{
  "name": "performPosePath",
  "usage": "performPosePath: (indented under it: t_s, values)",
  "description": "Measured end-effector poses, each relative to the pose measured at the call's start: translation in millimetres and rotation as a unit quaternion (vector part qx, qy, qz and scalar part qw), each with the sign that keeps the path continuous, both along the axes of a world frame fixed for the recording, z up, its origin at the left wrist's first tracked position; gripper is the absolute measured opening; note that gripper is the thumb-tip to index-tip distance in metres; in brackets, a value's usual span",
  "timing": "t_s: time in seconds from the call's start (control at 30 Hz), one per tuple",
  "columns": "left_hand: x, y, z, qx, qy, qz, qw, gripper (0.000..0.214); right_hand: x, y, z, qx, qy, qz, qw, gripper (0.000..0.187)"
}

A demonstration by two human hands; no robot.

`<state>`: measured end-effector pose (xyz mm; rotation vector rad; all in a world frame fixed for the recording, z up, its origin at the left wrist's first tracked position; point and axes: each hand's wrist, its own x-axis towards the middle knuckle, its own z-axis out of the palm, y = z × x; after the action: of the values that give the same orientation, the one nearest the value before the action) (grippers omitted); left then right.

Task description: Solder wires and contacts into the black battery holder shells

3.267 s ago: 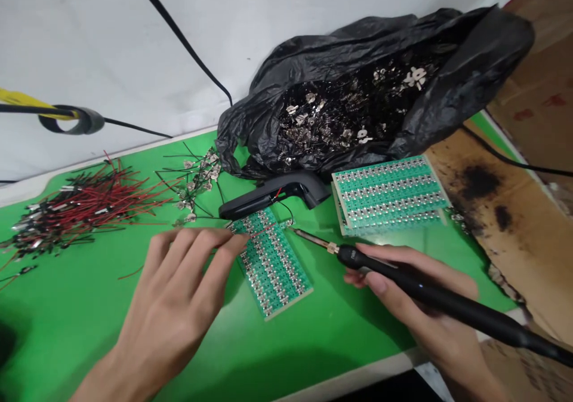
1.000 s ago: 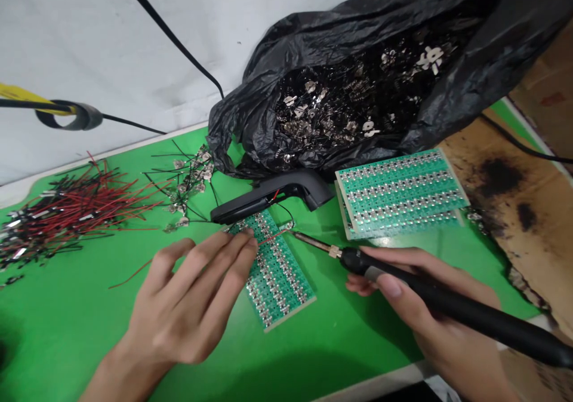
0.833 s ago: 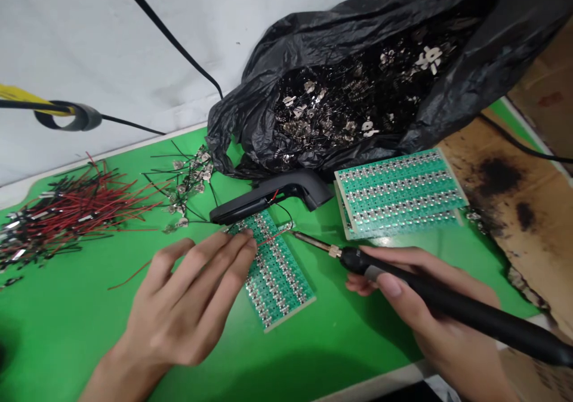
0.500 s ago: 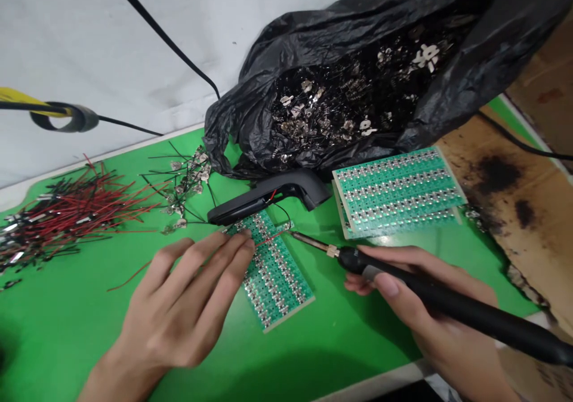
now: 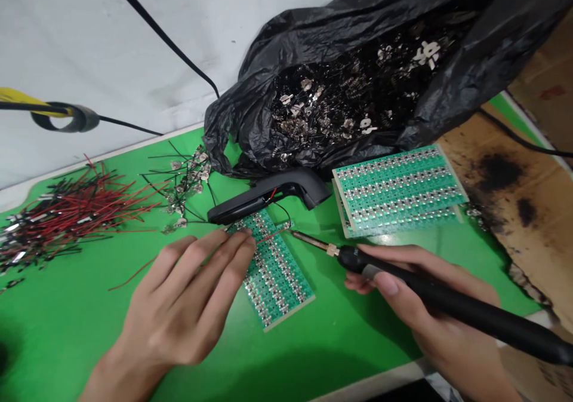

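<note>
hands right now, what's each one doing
Left hand: fingers over a red wire at a circuit board, grip unclear.
Right hand: closed, holding a soldering iron.

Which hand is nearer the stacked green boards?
Right. The right hand, holding the soldering iron, is just below the stacked green boards, apart from them. The left hand is farther left, its fingers over the single board.

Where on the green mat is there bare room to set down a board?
The green mat shows below the red and black wire pile, left of the left hand, and again between the green circuit board under that hand and the right hand holding the soldering iron. Crowded: around the black plastic handle, the stacked boards and the black bag.
</note>
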<state>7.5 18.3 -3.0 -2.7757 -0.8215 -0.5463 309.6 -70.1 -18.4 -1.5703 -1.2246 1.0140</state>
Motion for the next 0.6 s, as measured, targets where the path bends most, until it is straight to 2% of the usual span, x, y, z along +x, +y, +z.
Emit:
performPosePath:
  t_s: [0.6]
  values:
    - [3.1,0.7,1.0,0.006,0.002,-0.007,1.000,0.029,0.1,1.3,0.5,0.010,-0.006,0.009,1.000,0.020]
